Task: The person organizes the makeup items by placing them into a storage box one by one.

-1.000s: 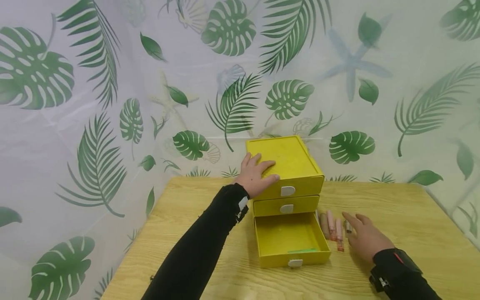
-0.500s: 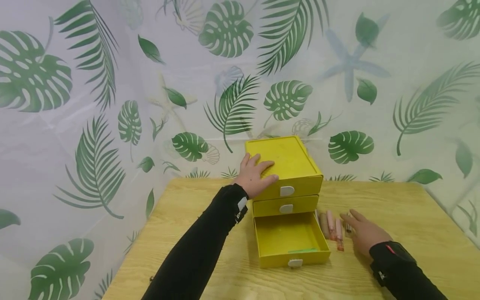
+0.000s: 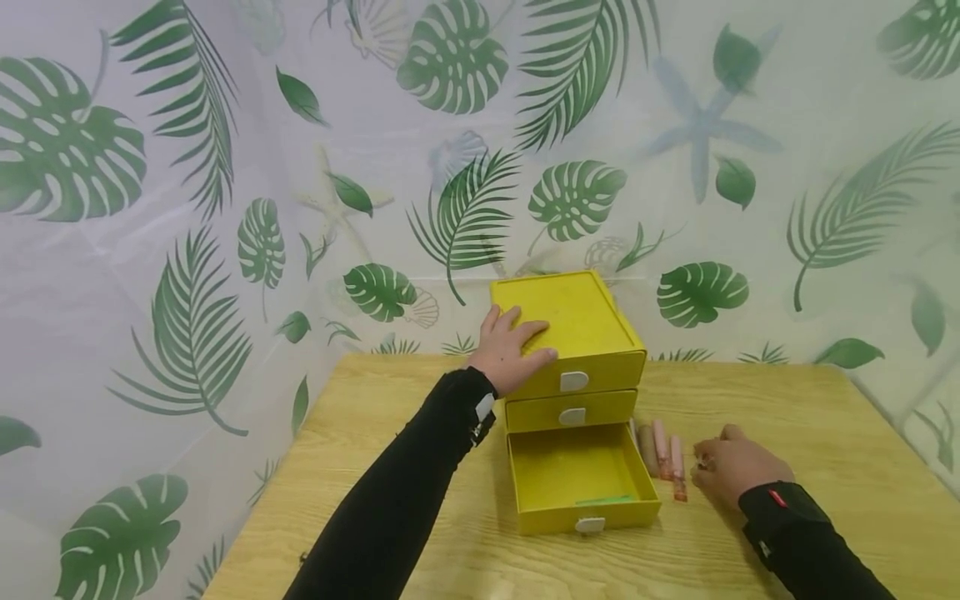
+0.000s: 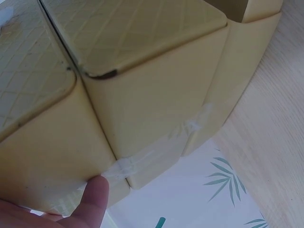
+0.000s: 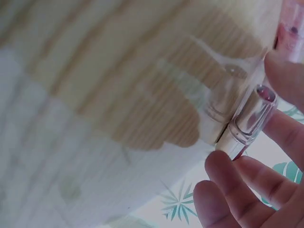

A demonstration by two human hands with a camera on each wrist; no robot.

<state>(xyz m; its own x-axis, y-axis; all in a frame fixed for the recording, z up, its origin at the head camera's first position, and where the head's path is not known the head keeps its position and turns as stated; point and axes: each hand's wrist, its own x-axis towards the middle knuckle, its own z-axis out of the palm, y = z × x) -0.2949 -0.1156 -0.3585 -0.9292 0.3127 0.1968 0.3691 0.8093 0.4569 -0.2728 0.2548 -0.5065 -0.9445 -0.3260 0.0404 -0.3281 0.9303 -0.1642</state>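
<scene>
My left hand (image 3: 510, 354) rests on the top left of a yellow three-drawer box (image 3: 570, 312), fingers spread and thumb near the front edge. In the left wrist view, the thumb touches the box's side close to a strip of clear tape (image 4: 126, 166). The bottom drawer (image 3: 577, 467) is pulled out, with a thin green item (image 3: 604, 501) lying inside. To the box's right, my right hand (image 3: 742, 468) curls over the table. Between its thumb and fingers it pinches a small shiny lipstick tube (image 5: 249, 116), metallic with a dark reddish end.
Two pink tubes with clear red ends, the nearer pink tube (image 3: 678, 467) and its neighbour (image 3: 661, 450), lie beside a brownish tube (image 3: 647, 450) along the box. A leaf-printed sheet (image 3: 697, 208) hangs behind the wooden table (image 3: 750, 392). Upper two drawers are closed.
My right hand's fingers have curled in round the small lipstick tube, after hovering beside it with fingers extended. The left hand and the drawer box have stayed put.
</scene>
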